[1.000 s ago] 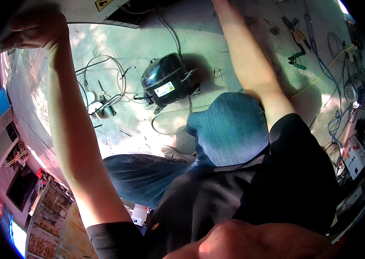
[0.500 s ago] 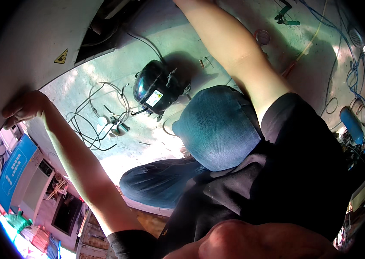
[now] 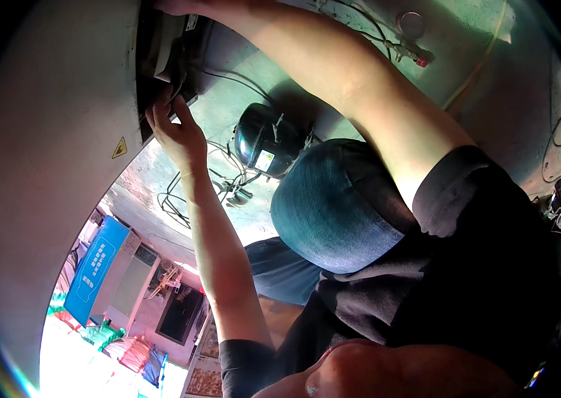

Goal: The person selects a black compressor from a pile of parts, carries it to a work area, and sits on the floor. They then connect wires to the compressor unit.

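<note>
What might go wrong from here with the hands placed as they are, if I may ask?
The left hand is at the dark opening, so a hidden edge might scrape it. The yellow triangle on the panel suggests some hazard, though its mark is too small to make out. The knee looks close to the compressor and might bump it.

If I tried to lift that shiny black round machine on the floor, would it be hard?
Probably! The black machine looks like a motor sealed in a metal shell, so it's likely heavy for its size. Its glossy, curved sides might feel slippery. The thin stub sticking out might bend if pulled.
</note>
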Available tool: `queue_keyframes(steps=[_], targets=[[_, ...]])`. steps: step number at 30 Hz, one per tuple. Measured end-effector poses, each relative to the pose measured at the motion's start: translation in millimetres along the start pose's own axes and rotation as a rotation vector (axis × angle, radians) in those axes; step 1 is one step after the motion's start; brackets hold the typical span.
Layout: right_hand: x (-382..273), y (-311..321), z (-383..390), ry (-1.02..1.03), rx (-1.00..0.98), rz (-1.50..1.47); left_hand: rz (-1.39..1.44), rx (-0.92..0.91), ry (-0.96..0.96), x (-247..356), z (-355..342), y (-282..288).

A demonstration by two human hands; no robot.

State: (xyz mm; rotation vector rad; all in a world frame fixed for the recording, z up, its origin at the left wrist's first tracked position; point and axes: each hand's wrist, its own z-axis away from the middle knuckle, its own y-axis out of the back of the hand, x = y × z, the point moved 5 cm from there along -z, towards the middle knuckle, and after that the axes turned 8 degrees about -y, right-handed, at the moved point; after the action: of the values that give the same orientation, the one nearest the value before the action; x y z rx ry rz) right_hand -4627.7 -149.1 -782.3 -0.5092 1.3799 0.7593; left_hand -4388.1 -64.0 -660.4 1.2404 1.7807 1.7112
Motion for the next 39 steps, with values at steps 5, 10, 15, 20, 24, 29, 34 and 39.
queue_keyframes(steps=[5, 10, 15, 20, 24, 29, 34, 39], targets=[[-1, 2, 7, 0.052, 0.013, 0.093, -0.305, -0.071, -0.092, -30, -61, -43], [3, 10, -2, 0.014, -0.079, 0.055, -0.377, -0.099, -0.093, -47, -97, -68], [8, 15, 2, -0.029, -0.007, 0.015, -0.303, -0.128, -0.095, -34, -122, -85], [6, 23, 4, -0.001, -0.024, -0.083, -0.349, -0.452, 0.030, -73, -168, -98], [9, 24, 3, -0.019, -0.037, -0.102, -0.206, -0.243, -0.316, -67, -175, -101], [-7, 8, 8, -0.020, -0.067, -0.050, -0.803, -0.224, -0.653, -85, -148, -85], [34, -23, -43, 0.232, 0.009, 0.250, -0.253, -0.080, 0.066, -36, -124, -98], [15, -12, -20, 0.184, -0.066, 0.131, 0.286, 0.487, 0.487, -67, -37, -86]])
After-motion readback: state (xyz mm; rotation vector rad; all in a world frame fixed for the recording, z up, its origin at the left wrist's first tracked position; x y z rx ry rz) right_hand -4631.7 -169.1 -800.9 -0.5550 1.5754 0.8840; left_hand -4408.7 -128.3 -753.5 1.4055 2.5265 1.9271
